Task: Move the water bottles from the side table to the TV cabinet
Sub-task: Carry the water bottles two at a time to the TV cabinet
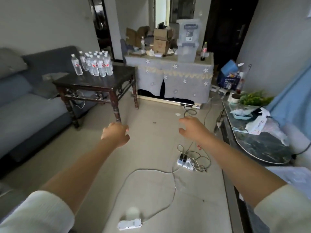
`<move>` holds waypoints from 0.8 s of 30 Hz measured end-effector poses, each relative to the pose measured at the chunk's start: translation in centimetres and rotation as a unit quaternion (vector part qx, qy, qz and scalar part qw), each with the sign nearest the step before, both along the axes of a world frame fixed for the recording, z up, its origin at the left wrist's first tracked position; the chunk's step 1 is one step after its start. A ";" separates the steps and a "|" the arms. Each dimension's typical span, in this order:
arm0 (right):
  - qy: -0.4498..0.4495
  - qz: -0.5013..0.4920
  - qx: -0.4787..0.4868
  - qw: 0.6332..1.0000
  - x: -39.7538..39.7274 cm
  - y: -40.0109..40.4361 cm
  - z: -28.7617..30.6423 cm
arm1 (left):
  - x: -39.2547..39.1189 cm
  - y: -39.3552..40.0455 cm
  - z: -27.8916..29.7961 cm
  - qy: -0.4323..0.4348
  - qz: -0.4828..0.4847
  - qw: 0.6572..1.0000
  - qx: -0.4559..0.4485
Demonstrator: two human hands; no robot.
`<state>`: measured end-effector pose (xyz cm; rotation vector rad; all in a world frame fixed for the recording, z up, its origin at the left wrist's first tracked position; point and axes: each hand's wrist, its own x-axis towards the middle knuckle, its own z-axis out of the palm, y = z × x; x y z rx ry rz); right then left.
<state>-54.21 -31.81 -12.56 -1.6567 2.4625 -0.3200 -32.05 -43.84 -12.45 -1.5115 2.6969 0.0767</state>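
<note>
Dark side table's tabletop [107, 81] carried clustered water bottles [96, 64]; my left hand [116, 134] and right hand [191, 129] hung loose, grasping nothing.

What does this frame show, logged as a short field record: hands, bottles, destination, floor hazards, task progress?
left hand: left hand empty, fingers loosely curled, held out over the floor
right hand: right hand empty, fingers relaxed
bottles: water bottles upright in a cluster on the dark side table, untouched
destination: TV cabinet at right, its far end cluttered
floor hazards: power strip and loose cables between the person and the table
progress: no bottle on the cabinet's visible part
</note>
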 end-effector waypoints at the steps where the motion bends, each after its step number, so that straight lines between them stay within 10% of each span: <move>1: 0.002 0.005 0.000 1.000 -0.6 -1.5 0.1 | -0.3 -1.4 0.2 0.003 0.009 1.000 -0.004; 24: -0.028 0.241 -0.013 0.970 -7.0 -43.3 2.0 | -4.1 -31.3 3.2 0.013 0.230 0.972 -0.053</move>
